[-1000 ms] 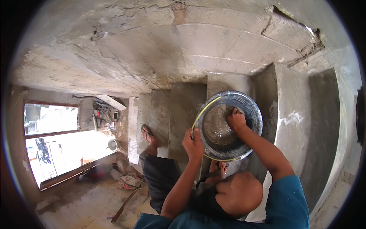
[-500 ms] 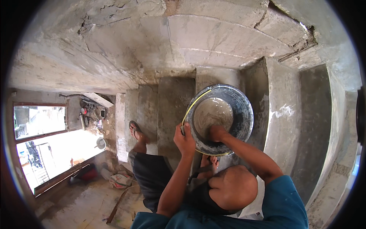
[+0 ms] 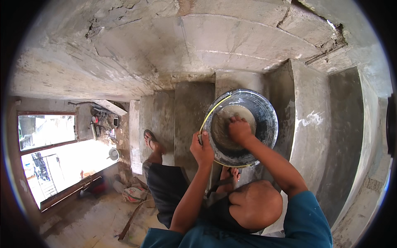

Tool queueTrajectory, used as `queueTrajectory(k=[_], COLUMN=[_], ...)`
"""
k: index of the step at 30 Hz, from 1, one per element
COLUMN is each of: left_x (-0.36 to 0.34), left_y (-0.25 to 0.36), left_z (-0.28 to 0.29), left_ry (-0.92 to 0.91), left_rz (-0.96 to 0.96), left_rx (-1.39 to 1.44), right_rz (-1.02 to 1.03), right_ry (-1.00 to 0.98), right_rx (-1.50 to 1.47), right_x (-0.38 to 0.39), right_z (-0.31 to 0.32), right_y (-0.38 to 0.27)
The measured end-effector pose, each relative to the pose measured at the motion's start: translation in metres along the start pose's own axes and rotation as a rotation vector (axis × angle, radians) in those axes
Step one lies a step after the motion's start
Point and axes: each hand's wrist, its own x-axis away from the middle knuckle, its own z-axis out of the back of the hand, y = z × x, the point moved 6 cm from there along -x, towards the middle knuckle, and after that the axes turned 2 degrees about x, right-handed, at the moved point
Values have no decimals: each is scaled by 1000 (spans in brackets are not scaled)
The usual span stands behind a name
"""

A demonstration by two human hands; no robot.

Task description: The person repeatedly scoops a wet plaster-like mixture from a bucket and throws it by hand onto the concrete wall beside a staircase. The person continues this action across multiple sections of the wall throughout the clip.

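A round black bucket (image 3: 269, 120), its inner wall streaked with pale grey residue, stands tilted on the concrete stairs in front of me. Its thin yellow handle (image 3: 210, 112) lies along the left rim. My left hand (image 3: 202, 149) is closed on that rim and the handle's dark grip, thumb uppermost. Wet grey-brown cement mix (image 3: 221, 131) covers the bottom. Inside the bucket, my right hand (image 3: 240, 131) is down at the mix with its fingers curled. Its fingertips are hidden, so whatever they hold cannot be made out.
Concrete steps (image 3: 194, 120) run left and right of the bucket, along a rough plastered wall (image 3: 248, 37). My sandalled foot (image 3: 151, 140) rests on a step to the left. Far lower left are a window opening (image 3: 47, 130), a pale bucket (image 3: 113, 154) and a sack (image 3: 134, 194).
My right hand has shifted up and toward the far side of the mix, and its fingers now show where they were sunk before. The left hand keeps its hold on the rim.
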Motion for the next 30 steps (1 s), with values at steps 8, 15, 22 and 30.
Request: queueTrajectory(k=[8, 15, 22, 30], left_x=[0, 1, 0, -2], left_y=[-6, -3, -6, -5], left_z=[0, 0, 0, 0], left_ry=[-1, -5, -21, -14], left_rz=[-26, 1, 23, 6], left_rx=[17, -1, 11, -26], right_rz=[230, 376, 339, 406], right_ry=[-136, 82, 175, 173], right_rx=[11, 53, 74, 127], right_x=[-3, 15, 19, 20], right_z=[-57, -21, -14, -23], right_y=[-30, -44, -41, -37])
